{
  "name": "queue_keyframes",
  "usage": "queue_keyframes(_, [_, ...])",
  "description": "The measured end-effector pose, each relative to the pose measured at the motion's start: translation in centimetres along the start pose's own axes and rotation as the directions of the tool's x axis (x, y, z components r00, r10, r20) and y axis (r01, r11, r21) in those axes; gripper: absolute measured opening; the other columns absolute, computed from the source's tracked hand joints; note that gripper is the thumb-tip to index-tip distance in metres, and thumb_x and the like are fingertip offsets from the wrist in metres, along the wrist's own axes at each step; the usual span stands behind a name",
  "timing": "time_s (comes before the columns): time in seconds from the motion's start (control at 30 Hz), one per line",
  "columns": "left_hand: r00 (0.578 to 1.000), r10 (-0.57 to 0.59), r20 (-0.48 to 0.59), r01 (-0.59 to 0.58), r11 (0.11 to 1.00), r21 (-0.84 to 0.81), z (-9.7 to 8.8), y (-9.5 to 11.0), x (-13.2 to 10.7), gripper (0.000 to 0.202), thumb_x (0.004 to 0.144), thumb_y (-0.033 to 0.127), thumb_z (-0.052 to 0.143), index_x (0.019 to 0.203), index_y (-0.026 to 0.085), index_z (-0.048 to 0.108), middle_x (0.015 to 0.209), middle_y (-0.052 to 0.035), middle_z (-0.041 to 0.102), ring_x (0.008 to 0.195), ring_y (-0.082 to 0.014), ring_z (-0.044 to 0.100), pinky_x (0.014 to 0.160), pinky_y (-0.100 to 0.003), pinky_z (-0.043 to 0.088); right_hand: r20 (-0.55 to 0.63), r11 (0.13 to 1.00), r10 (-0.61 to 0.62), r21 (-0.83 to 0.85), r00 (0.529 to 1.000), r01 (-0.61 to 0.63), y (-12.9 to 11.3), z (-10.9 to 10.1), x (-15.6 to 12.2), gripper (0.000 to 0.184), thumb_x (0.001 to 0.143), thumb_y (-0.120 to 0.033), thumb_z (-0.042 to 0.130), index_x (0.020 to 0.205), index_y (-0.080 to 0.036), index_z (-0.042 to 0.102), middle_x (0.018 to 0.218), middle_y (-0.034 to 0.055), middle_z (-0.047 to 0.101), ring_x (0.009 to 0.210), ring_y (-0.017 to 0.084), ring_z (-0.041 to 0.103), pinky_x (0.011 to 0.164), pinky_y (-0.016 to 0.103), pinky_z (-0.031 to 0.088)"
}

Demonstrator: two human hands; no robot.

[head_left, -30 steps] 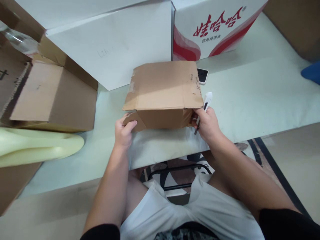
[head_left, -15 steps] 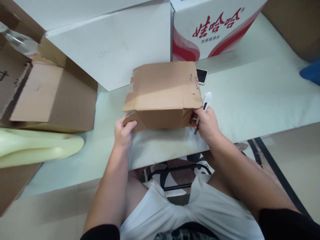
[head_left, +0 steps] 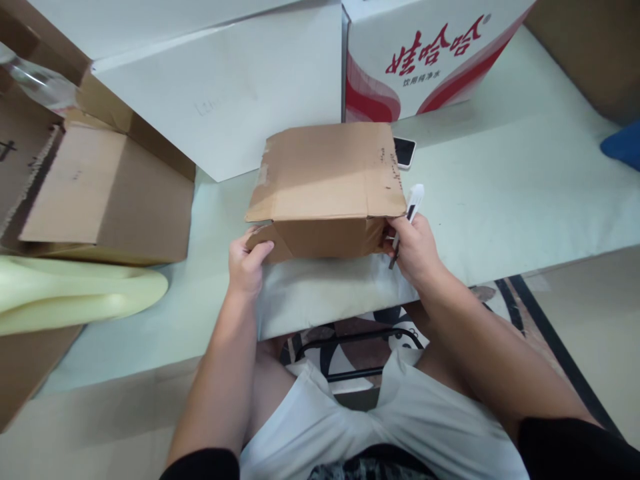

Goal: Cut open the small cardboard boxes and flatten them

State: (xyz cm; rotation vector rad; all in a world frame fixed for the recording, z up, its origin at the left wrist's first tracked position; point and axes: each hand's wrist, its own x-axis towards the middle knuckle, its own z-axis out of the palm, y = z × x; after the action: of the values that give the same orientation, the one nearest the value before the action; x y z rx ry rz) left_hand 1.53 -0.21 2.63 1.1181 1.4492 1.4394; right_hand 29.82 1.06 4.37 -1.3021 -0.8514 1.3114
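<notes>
a pale green table (head_left: pixel 520 193) overhangs beige, apparently tiled floor (head_left: pixel 595 313).

Big red characters on the white-and-red carton (head_left: pixel 430 60) read 娃哈哈 — a small ® sits at their upper right — and smaller dark print beneath says 饮用纯净水. I can't make out the faint scrawl on the white box (head_left: pixel 250 100) or the dark marks along the right edge of the brown box (head_left: pixel 325 177). A dark cross-like sign stands on the cardboard panel (head_left: pixel 23 127) at far left.

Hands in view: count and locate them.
2: the left hand gripping the cardboard box at its left, the right hand at the box's right, holding a white tool.
</notes>
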Motion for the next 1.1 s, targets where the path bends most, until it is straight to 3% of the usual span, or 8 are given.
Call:
queue_keyframes(0.47, [1.000,-0.020,-0.002,0.020,0.999,-0.048,-0.18,-0.17,0.03,0.012,0.057,0.028,0.075,0.064,0.019,0.072,0.074,-0.0014,0.065,0.069,-0.0155,0.058,0.065,-0.027,0.044,0.018,1.000,0.003,-0.008,1.000,-0.002,0.00,-0.03,0.02,0.031,0.074,-0.047,0.072,0.073,-0.025,0.050,0.057,-0.0069,0.043,0.044,0.008,0.040,0.035,0.021,0.026])
queue_keyframes(1.1, [1.000,-0.012,0.029,0.010,0.998,0.068,0.07,-0.01,-0.03,0.017,0.059,0.035,0.071,0.064,0.020,0.063,0.074,-0.0022,0.059,0.069,-0.0185,0.055,0.066,-0.032,0.044,-0.003,1.000,0.009,-0.006,1.000,-0.009,-0.28,0.03,-0.13,0.030,0.072,-0.043,0.071,0.068,-0.025,0.049,0.053,-0.0068,0.040,0.045,0.008,0.038,0.034,0.021,0.026])
